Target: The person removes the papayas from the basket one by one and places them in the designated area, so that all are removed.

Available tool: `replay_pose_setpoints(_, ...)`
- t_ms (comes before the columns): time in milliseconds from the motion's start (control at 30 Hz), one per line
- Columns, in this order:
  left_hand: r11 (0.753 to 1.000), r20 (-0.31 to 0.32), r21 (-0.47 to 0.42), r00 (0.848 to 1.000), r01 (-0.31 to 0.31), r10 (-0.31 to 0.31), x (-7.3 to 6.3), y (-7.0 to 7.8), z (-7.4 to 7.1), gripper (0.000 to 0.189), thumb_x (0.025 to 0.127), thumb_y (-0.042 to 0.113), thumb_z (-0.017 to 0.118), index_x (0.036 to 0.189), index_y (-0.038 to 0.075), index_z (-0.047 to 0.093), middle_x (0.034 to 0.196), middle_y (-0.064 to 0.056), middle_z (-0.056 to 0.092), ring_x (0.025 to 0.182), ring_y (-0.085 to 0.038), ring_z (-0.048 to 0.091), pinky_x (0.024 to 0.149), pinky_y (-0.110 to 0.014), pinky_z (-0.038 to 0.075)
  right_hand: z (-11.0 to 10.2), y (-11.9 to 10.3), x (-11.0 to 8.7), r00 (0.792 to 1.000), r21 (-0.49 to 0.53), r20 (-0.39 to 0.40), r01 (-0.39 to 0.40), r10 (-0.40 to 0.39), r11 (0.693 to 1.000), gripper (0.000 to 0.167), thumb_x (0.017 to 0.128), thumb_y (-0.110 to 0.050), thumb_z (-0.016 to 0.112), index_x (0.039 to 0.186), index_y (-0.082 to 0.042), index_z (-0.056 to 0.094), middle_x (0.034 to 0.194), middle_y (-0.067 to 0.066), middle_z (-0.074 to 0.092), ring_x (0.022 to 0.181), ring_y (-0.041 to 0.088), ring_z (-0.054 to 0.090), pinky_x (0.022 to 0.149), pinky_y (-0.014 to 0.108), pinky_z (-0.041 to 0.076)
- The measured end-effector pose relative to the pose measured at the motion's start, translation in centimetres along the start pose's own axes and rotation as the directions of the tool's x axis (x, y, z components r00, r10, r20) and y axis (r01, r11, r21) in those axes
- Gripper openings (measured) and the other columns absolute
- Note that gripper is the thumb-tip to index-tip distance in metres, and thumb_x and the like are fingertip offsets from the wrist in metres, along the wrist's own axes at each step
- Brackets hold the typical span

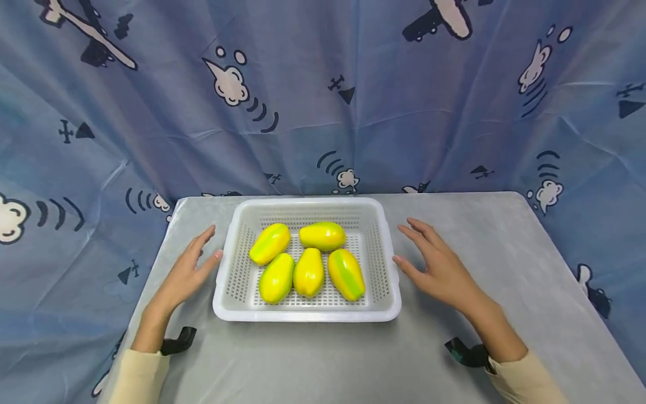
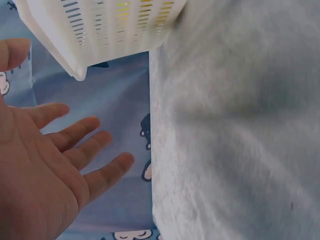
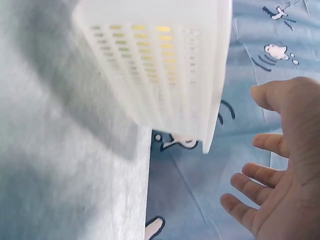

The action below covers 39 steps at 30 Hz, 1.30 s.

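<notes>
A white plastic basket (image 1: 307, 316) with slotted walls stands on the table, holding several glossy yellow-green fruits shaped like papayas (image 1: 309, 273). To the left of the basket is my left hand (image 1: 184, 275), fingers spread and nothing in them; its thumb is close to the rim. On the other side my right hand (image 1: 444, 269) also has its fingers extended and holds nothing. Both wrist views show a gap between the basket wall (image 2: 110, 30) and the left hand (image 2: 45, 170), and between the basket (image 3: 165, 70) and the right hand (image 3: 285, 190).
The table (image 1: 313, 365) has a grey cloth-like top. Behind and around it hangs a blue curtain (image 1: 303, 134) printed with planes and clouds. A black strap piece (image 1: 179, 341) sits at the left wrist and another black piece (image 1: 466, 353) at the right wrist.
</notes>
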<state>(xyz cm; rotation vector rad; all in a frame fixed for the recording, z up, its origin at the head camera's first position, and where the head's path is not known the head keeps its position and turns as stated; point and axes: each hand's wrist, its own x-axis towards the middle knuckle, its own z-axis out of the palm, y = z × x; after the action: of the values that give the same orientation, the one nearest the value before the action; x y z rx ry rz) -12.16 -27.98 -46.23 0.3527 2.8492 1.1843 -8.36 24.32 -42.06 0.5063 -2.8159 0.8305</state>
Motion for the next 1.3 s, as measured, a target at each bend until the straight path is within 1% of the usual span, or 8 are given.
replay_pose_setpoints(233, 0.992, 0.002, -0.125, 1.000, 0.002, -0.002, 0.5, -0.2, 0.8, 0.070, 0.111, 0.030, 0.056, 0.169, 0.008, 0.023, 0.172, -0.025, 0.031, 0.156, -0.049, 0.033, 0.120, -0.070, 0.035, 0.4, -1.6, 1.2, 0.999, 0.043, 0.047, 0.001, -0.003, 0.999, 0.068, 0.100, -0.029, 0.075, 0.159, -0.011, 0.047, 0.167, 0.016, 0.040, 0.148, 0.042, 0.047, 0.111, 0.070, 0.046)
replay_pose_setpoints(567, 0.960, 0.015, -0.279, 1.000, 0.020, -0.016, 0.9, 0.1, 2.2, 0.066, 0.111, 0.022, 0.052, 0.167, 0.001, 0.024, 0.168, -0.029, 0.034, 0.152, -0.049, 0.040, 0.118, -0.067, 0.040, 0.2, -2.7, 2.5, 0.993, 0.074, 0.115, 0.020, -0.029, 0.997, 0.069, 0.101, -0.032, 0.073, 0.161, -0.012, 0.045, 0.168, 0.014, 0.040, 0.151, 0.039, 0.045, 0.115, 0.068, 0.045)
replay_pose_setpoints(700, 0.952, 0.013, -0.304, 1.000, 0.023, -0.020, 1.0, 0.0, 2.7, 0.065, 0.112, 0.021, 0.051, 0.167, 0.002, 0.024, 0.167, -0.027, 0.037, 0.148, -0.046, 0.045, 0.107, -0.034, 0.055, 0.1, -3.2, 3.1, 0.989, 0.076, 0.143, 0.016, -0.027, 0.997, 0.069, 0.101, -0.033, 0.073, 0.160, -0.012, 0.045, 0.167, 0.013, 0.041, 0.151, 0.039, 0.045, 0.115, 0.067, 0.045)
replay_pose_setpoints(800, 0.937, 0.017, -0.348, 1.000, 0.015, -0.010, 1.0, 0.0, 2.9, 0.063, 0.112, 0.021, 0.048, 0.168, 0.004, 0.024, 0.165, -0.027, 0.040, 0.142, -0.042, 0.052, 0.093, -0.016, 0.055, 0.1, -3.5, 3.5, 0.987, 0.084, 0.161, 0.014, -0.027, 0.996, 0.068, 0.101, -0.034, 0.073, 0.160, -0.013, 0.046, 0.166, 0.014, 0.041, 0.150, 0.039, 0.046, 0.115, 0.067, 0.046)
replay_pose_setpoints(933, 0.910, 0.029, -0.415, 1.000, 0.007, 0.005, 1.0, -0.2, 3.2, 0.059, 0.113, 0.022, 0.045, 0.167, 0.004, 0.027, 0.162, -0.030, 0.044, 0.124, -0.017, 0.066, 0.087, -0.020, 0.059, 0.2, -3.9, 3.8, 0.980, 0.091, 0.200, 0.003, -0.021, 0.996, 0.067, 0.101, -0.037, 0.072, 0.160, -0.015, 0.047, 0.166, 0.014, 0.042, 0.149, 0.040, 0.047, 0.114, 0.067, 0.047)
replay_pose_setpoints(1033, 0.889, 0.052, -0.459, 0.998, 0.008, 0.018, 1.0, -0.4, 3.4, 0.058, 0.114, 0.022, 0.042, 0.166, 0.002, 0.027, 0.163, -0.032, 0.041, 0.113, 0.001, 0.067, 0.087, -0.022, 0.061, 0.3, -4.1, 4.0, 0.974, 0.082, 0.224, 0.002, -0.021, 0.997, 0.067, 0.101, -0.037, 0.071, 0.160, -0.014, 0.047, 0.165, 0.015, 0.042, 0.148, 0.041, 0.048, 0.113, 0.067, 0.047)
replay_pose_setpoints(1133, 0.870, 0.075, -0.494, 0.997, 0.015, 0.025, 1.0, -0.4, 3.6, 0.058, 0.115, 0.023, 0.041, 0.166, 0.000, 0.025, 0.160, -0.036, 0.042, 0.106, 0.001, 0.071, 0.085, -0.025, 0.063, 0.4, -4.4, 4.3, 0.970, 0.081, 0.239, 0.016, -0.035, 0.997, 0.068, 0.101, -0.036, 0.072, 0.160, -0.012, 0.047, 0.165, 0.015, 0.043, 0.148, 0.041, 0.049, 0.114, 0.066, 0.047)
replay_pose_setpoints(1300, 0.848, 0.121, -0.525, 0.993, 0.073, -0.011, 0.9, -0.8, 3.6, 0.059, 0.115, 0.027, 0.040, 0.167, 0.004, 0.025, 0.149, -0.037, 0.052, 0.099, -0.009, 0.076, 0.082, -0.032, 0.065, 0.5, -5.1, 5.5, 0.962, 0.085, 0.268, 0.032, -0.054, 0.996, 0.069, 0.100, -0.035, 0.073, 0.160, -0.012, 0.047, 0.165, 0.016, 0.043, 0.149, 0.039, 0.048, 0.116, 0.064, 0.046)
